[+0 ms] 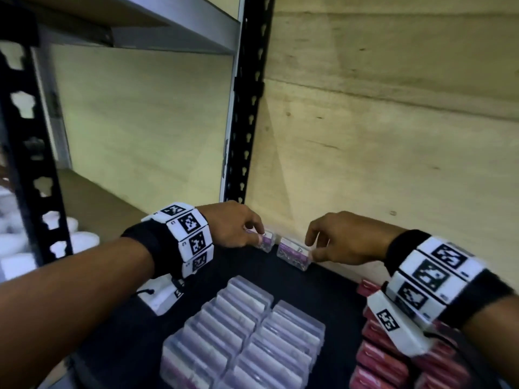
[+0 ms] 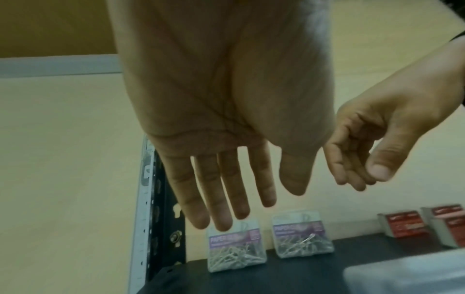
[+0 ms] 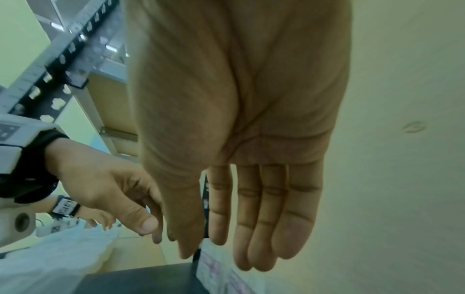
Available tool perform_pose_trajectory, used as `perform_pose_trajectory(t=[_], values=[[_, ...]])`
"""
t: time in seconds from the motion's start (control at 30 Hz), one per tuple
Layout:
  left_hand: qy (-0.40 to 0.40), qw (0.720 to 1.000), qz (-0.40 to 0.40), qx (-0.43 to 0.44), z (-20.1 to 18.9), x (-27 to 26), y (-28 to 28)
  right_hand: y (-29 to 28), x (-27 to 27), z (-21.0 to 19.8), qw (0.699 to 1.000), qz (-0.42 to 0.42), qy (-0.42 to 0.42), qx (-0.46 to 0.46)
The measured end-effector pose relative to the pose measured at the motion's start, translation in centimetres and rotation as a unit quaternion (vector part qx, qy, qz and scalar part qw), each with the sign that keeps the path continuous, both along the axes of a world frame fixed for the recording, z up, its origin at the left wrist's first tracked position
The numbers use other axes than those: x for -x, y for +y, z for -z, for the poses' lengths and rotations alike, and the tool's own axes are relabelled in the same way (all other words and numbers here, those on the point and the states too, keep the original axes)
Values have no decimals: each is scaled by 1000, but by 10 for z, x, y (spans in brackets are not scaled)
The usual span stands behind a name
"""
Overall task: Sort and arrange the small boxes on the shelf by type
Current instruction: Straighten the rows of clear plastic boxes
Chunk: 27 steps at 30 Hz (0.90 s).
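Black shelf surface [image 1: 309, 287] meets a pale wooden back panel [image 1: 379, 122]. Two clear paper-clip boxes [image 2: 236, 246] [image 2: 303, 236] stand upright against that panel, side by side with a small gap between them. Left hand [image 1: 233, 223] hovers over the left box, fingers straight and loosely spread, holding nothing. Right hand [image 1: 345, 237] sits at the right box, fingers relaxed (contact cannot be confirmed). Rows of clear boxes [image 1: 247, 332] fill the shelf front; red boxes [image 1: 379, 357] lie to the right.

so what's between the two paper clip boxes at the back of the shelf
Nothing: a bare strip of black shelf separates the left paper clip box from the right paper clip box, clearest in the left wrist view.
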<state>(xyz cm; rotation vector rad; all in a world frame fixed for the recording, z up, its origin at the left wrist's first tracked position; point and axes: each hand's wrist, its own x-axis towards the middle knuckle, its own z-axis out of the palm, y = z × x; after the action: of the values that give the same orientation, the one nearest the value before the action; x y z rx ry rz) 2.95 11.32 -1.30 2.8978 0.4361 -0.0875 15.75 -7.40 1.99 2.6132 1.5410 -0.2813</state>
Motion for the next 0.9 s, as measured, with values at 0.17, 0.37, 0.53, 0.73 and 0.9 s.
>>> perform_pose_trajectory(t=[0.17,0.37,0.53,0.73,0.9], values=[[-18,1000,-8,-3,15,-22,20,25,-14,11,999,21,-26,28],[18,999,-20,47,31,-32,28,39,-23,28,999,16,-31,26],[22,999,-14,38,22,-33,25,39,-25,26,1000,26,-9,15],[50,998,1,24,11,-28,13,34,-18,24,1000,24,10,16],[72,997,17,25,2,-19,0,24,-7,20,999,20,25,27]])
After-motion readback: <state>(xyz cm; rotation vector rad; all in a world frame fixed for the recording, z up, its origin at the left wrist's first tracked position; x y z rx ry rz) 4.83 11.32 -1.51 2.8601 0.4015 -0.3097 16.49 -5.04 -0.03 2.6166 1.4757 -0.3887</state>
